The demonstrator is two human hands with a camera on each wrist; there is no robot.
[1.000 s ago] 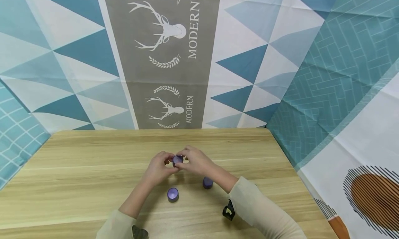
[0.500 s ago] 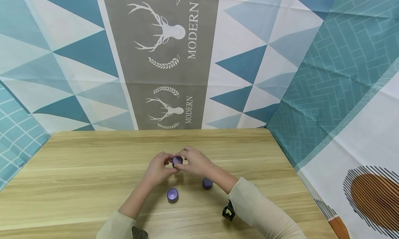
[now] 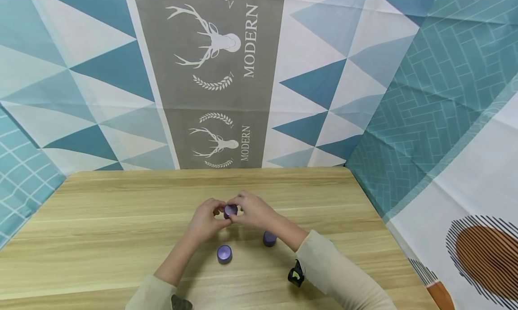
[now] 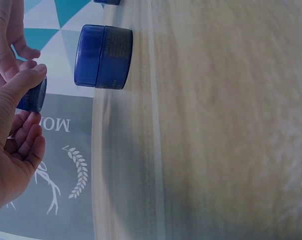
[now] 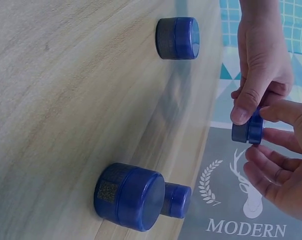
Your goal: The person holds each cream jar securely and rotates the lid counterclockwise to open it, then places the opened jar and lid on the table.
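Observation:
In the head view, a small purple-blue jar (image 3: pixel 230 210) is held between both hands above the table. My left hand (image 3: pixel 204 221) grips it from the left, its thumb on the darker base in the right wrist view. From the right, my right hand (image 3: pixel 254 211) pinches the upper part, the lid, with thumb and fingers. The lid is on the held jar (image 5: pixel 247 131), with a seam visible. Two similar jars stand on the table, one nearer me (image 3: pixel 224 254) and one (image 3: pixel 269 238) beside the right forearm. A further small jar (image 5: pixel 177 200) shows in the right wrist view.
The wooden table (image 3: pixel 101 238) extends on both sides of the arms. Patterned cloth (image 3: pixel 218 76) hangs behind its far edge and along the sides. Dark wrist straps (image 3: pixel 296 274) sit at the sleeve cuffs.
The right thumb and fingers shift slightly around the lid of the held jar. Both hands stay at the same spot, and the jars on the table have not moved.

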